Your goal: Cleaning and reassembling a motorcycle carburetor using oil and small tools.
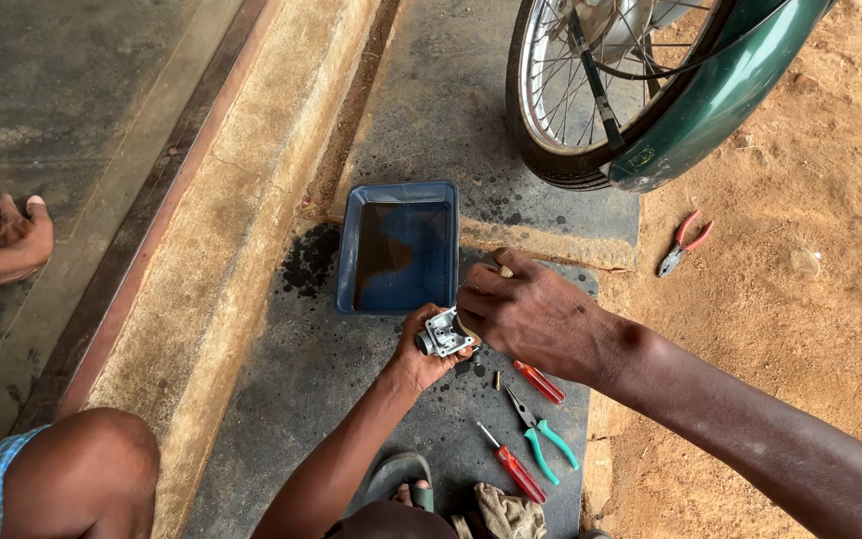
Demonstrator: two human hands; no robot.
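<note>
oil-stained concrete floor, blue tray of dark fluid just beyond. left hand fingers clenched around small metal carburettor part, steadying it; right hand fingers closed over its right side, what they pinch hidden.

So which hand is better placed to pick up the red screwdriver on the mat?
Probably the right hand. It sits just above the red screwdriver, while the left hand holds the small metal part.
</note>
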